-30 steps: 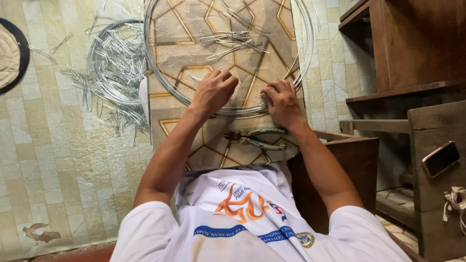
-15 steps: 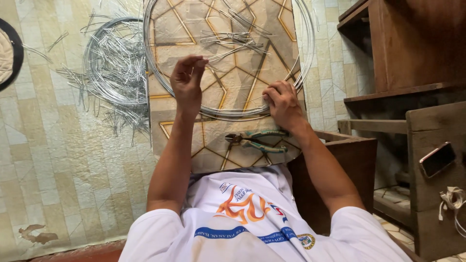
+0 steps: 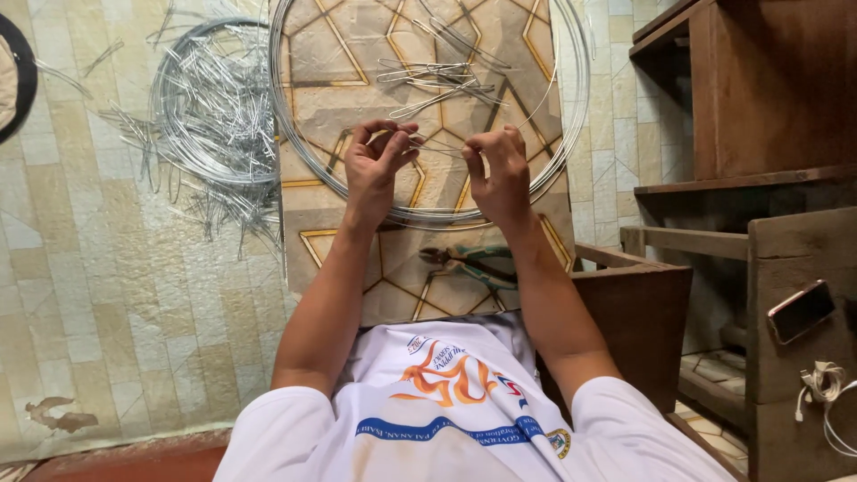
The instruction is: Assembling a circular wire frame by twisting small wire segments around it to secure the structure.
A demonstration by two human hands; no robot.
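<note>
Seen from above, a person in a white printed shirt (image 3: 446, 419) works over a board with a gold star pattern (image 3: 375, 80), both forearms stretched forward. Just beyond the shirt, a pair of green-handled pliers (image 3: 473, 261) lies on the board between the arms. Further out, the left hand (image 3: 377, 165) and the right hand (image 3: 496, 170) are raised side by side, a little apart — each with fingers curled and pinched shut on a short piece of thin silver wire (image 3: 439, 146) that spans the gap between them. The wire sits in the air just above the board, inside a large hoop of coiled wire (image 3: 428, 214) that rings most of the board's top. Past the hands, within the hoop, a loose scatter of cut wire pieces (image 3: 437, 76) rests on the board.

To the left, on the pale tiled floor (image 3: 107, 303), lies a smaller wire coil bristling with short cut ends (image 3: 210, 116). To the right stands dark wooden furniture (image 3: 759, 134) — on its ledge a phone (image 3: 801, 311), and near it a white cable (image 3: 826, 384).
</note>
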